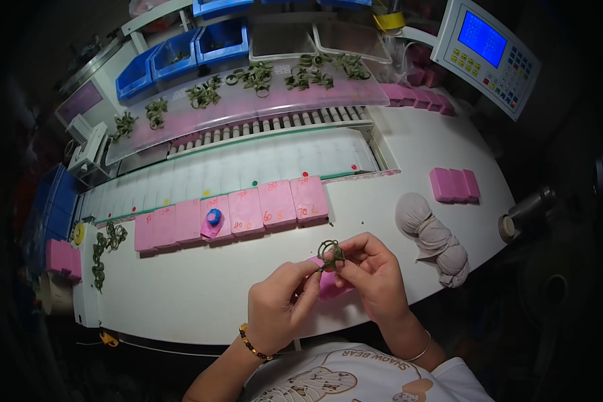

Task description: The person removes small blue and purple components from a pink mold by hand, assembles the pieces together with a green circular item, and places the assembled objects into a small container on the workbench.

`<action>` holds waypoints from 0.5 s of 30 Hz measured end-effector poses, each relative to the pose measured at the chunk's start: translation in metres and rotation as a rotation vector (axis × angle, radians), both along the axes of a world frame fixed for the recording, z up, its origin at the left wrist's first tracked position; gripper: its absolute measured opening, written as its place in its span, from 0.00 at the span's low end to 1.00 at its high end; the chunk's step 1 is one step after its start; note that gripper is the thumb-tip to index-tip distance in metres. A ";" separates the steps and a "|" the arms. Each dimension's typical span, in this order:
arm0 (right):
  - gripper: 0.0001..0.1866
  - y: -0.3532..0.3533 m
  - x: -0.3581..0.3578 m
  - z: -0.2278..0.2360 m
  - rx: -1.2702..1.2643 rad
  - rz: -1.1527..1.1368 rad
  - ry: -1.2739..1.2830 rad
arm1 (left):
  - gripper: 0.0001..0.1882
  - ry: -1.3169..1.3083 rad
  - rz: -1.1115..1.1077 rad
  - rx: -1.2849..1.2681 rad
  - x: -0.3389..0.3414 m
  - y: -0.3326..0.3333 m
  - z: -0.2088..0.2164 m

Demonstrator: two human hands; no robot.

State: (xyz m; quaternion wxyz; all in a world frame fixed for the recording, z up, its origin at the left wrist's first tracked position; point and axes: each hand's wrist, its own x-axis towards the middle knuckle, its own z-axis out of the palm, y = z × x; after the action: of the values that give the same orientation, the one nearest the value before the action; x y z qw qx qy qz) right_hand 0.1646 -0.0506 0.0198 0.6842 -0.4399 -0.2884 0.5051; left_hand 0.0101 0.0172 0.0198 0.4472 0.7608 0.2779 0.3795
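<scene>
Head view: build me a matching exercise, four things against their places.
Things:
1. Green ring cluster
2. Blue knob-shaped piece
3. Grey bundle
4. Control panel

Places:
A. At the row of pink blocks
B. Upper right of the picture
C. Held by the left hand and right hand
D. On the white tabletop, right of the hands

Pairs: 1-C, 2-A, 3-D, 4-B

Blue bins [224, 53], tilted control panel [486, 59], grey bunched cloth [431, 236]

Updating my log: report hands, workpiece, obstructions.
Left hand, right hand: pinching green looped piece. Pink item showing between hands, partly hidden. No obstruction seen.
</scene>
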 end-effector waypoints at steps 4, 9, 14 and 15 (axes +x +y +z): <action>0.09 0.000 0.003 0.002 -0.059 -0.002 0.001 | 0.04 0.032 -0.027 0.037 0.001 0.001 -0.003; 0.07 0.001 0.008 0.001 -0.124 0.051 0.090 | 0.05 0.060 -0.104 -0.128 0.001 -0.001 0.002; 0.06 0.001 0.009 0.002 -0.146 0.054 0.112 | 0.08 -0.042 -0.206 -0.726 0.003 0.003 0.018; 0.06 0.001 0.009 0.003 -0.157 0.053 0.126 | 0.08 -0.042 -0.206 -0.726 0.003 0.003 0.018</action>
State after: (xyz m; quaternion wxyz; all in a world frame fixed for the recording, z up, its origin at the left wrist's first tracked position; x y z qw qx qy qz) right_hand 0.1735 -0.0494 0.0225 0.6507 -0.4519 -0.2158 0.5708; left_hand 0.0136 0.0204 0.0380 0.7292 0.5686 0.3073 0.2248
